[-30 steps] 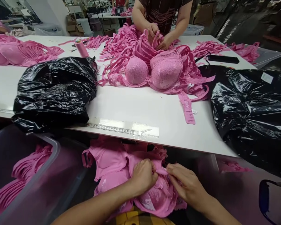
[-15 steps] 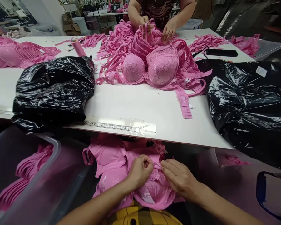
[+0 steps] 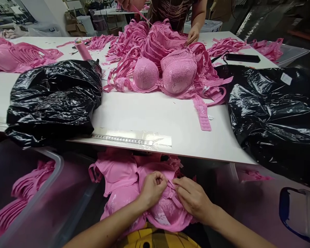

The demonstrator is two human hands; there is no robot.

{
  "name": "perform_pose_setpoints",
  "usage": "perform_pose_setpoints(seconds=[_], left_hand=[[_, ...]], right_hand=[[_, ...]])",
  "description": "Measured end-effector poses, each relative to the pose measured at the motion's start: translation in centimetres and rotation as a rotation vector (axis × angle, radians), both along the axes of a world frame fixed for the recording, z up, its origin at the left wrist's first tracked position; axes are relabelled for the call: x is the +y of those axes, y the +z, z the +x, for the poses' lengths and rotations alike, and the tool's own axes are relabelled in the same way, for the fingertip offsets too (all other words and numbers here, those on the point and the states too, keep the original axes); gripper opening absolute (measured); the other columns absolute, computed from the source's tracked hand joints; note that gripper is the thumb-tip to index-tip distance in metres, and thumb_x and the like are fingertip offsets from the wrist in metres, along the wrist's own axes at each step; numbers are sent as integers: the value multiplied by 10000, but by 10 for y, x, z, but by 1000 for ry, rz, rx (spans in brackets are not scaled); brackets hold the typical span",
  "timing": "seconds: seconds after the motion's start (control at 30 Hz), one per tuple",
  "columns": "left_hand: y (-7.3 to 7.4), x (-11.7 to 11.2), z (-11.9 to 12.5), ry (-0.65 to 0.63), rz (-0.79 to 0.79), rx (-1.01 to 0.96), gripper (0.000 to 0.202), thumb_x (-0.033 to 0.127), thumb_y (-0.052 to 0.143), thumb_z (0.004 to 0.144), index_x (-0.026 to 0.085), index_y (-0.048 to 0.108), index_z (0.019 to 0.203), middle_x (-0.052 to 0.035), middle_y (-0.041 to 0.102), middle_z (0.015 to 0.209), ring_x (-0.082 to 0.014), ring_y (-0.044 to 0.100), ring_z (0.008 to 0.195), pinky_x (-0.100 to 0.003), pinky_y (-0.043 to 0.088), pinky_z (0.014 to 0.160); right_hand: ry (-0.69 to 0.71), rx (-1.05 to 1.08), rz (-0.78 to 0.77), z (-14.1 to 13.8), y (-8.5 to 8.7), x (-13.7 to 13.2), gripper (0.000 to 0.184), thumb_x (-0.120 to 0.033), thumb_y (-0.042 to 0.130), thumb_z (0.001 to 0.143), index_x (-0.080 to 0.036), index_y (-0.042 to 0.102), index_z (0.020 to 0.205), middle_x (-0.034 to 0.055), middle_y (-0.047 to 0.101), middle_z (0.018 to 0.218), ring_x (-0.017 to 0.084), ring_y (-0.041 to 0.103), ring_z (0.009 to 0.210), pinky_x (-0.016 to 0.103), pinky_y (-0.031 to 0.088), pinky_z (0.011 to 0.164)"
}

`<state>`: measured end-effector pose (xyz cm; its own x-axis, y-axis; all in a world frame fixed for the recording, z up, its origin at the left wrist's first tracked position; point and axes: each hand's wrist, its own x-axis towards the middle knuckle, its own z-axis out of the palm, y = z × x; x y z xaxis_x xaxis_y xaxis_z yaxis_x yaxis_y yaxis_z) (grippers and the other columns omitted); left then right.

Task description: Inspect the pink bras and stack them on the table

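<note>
Below the table's near edge, a pink lace bra (image 3: 165,213) lies in my lap on a pile of pink bras (image 3: 119,172). My left hand (image 3: 152,187) is curled in a pinch on a thin pink strap (image 3: 171,184) of that bra. My right hand (image 3: 192,198) meets it from the right, fingers closed on the same strap. The two hands almost touch over the bra's middle.
A white table (image 3: 155,117) carries a taped measuring strip (image 3: 121,139), two black plastic bags (image 3: 54,96) (image 3: 274,113) and a heap of pink bras (image 3: 167,65). A person across the table (image 3: 193,34) handles that heap. A grey bin (image 3: 26,193) of pink bras stands at my lower left.
My hands have shifted slightly left and up on the strap, still pinching it. The person opposite has lifted one hand away from the heap, pulling a strap upward.
</note>
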<state>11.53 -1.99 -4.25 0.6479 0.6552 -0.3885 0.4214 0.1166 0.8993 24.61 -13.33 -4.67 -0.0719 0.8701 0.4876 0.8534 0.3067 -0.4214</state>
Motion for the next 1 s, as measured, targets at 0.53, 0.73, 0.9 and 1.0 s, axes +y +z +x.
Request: perform_pose_setpoints(seconds=[0.53,0.73,0.9,1.0], left_hand=[[-6,-3,-5,-35,244,-42,194,236,483,797,157,560,638,-3,479,677,-134,463,634,-240,354,575],[-5,-1,-4,49,356,-16,173,216,490,798,161,590,668,-18,507,726,-164,518,716,-279,414,663],[-1,-2,-3,43,416,6,166,211,490,800,178,606,686,-28,500,786,-181,535,780,-303,436,722],[-1,0,-4,44,462,27,155,208,494,795,180,611,697,-29,507,769,-187,534,766,-317,439,726]], right_hand=[[-112,413,-119,-12,-10,17,185,-72,456,830,-180,588,758,51,573,747,135,565,645,238,484,564],[-205,545,-84,-14,-13,26,121,-98,531,782,-197,600,785,24,643,736,142,625,677,237,507,628],[-378,540,-155,-22,-19,32,93,-149,562,751,-198,527,822,3,628,710,151,622,632,253,510,609],[-384,522,-172,-24,-20,36,73,-155,545,758,-195,540,818,14,643,724,160,629,642,267,519,618]])
